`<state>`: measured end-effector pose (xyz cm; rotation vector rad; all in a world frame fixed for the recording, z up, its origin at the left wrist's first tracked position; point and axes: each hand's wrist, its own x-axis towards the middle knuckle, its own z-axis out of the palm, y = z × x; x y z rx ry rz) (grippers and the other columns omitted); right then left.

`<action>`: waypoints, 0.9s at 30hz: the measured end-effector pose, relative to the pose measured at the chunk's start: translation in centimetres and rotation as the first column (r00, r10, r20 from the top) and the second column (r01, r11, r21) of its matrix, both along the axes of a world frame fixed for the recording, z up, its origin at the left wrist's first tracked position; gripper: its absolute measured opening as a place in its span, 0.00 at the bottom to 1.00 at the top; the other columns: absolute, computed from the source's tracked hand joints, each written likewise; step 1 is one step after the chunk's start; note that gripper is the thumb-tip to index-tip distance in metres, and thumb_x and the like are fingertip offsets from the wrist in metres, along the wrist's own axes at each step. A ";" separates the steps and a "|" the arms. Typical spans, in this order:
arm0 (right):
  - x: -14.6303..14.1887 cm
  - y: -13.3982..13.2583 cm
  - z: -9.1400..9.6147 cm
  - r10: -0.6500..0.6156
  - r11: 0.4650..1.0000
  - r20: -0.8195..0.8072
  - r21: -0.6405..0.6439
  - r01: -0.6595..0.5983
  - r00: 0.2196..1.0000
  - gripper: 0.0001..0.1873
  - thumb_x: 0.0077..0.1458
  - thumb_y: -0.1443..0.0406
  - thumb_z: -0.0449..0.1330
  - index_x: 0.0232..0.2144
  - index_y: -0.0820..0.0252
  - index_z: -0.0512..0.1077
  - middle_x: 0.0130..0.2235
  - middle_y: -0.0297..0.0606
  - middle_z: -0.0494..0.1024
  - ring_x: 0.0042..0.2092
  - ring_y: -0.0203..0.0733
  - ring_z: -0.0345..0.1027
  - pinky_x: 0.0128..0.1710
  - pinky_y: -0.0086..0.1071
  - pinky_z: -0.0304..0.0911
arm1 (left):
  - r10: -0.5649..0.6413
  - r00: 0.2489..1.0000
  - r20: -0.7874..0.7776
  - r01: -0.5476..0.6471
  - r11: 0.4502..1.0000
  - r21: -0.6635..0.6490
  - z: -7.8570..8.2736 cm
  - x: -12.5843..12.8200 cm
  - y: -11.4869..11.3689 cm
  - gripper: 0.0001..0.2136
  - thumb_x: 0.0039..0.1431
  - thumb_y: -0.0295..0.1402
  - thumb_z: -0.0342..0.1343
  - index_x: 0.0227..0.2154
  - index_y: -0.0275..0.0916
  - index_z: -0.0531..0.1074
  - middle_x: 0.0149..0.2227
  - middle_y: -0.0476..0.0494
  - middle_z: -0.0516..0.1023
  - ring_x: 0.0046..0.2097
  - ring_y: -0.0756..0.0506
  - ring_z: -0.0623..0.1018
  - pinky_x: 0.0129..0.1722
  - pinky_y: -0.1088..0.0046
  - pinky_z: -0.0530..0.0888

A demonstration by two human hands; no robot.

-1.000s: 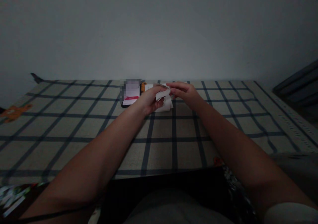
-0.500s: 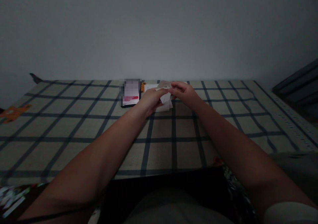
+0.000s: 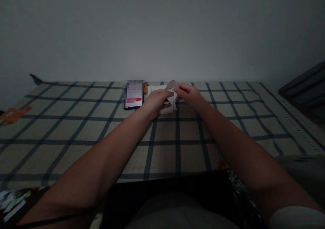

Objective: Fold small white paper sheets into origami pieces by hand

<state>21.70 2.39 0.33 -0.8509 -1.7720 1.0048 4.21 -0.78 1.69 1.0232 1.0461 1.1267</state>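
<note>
Both hands meet over the far middle of the checked tablecloth. My left hand (image 3: pixel 156 101) is closed on a thin piece of white paper (image 3: pixel 172 84), its thumb on top. From the right, the fingers of my right hand (image 3: pixel 188 93) pinch the same paper near its edge. The upper part of the paper curls up and away from me. Under the hands lie more white paper sheets (image 3: pixel 167 110), partly covered by my left hand. Dim light hides the finer detail of the paper.
Left of my left hand lies a dark-edged phone-like object (image 3: pixel 134 95) with a lit, blurred face. An orange item (image 3: pixel 146 88) shows beside it. The tablecloth (image 3: pixel 162 154) reaches a grey wall (image 3: pixel 162 32). An orange bear-shaped piece (image 3: pixel 16 115) lies far left.
The held paper has lifted and now curls upward between my hands. My right fingers have shifted slightly on its edge. The phone-like object stays put.
</note>
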 end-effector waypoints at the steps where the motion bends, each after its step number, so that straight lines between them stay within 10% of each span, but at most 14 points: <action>1: 0.0 0.0 0.0 0.007 1.000 0.003 0.000 -0.007 1.000 0.30 0.57 0.42 0.66 0.48 0.58 0.82 0.44 0.40 0.84 0.40 0.38 0.74 0.35 0.30 0.74 | -0.001 1.000 -0.001 0.001 1.000 -0.002 0.0 0.0 0.0 0.08 0.47 0.33 0.69 0.29 0.37 0.77 0.33 0.43 0.78 0.34 0.47 0.76 0.32 0.72 0.72; 27: -0.1 0.7 -0.9 0.030 0.999 -0.074 -0.011 -0.031 0.997 0.31 0.54 0.44 0.70 0.50 0.59 0.81 0.43 0.41 0.85 0.38 0.39 0.75 0.37 0.32 0.75 | -0.083 0.988 0.133 0.080 0.996 0.028 0.0 0.0 0.1 0.12 0.42 0.26 0.61 0.34 0.35 0.78 0.37 0.41 0.84 0.41 0.44 0.82 0.49 0.66 0.80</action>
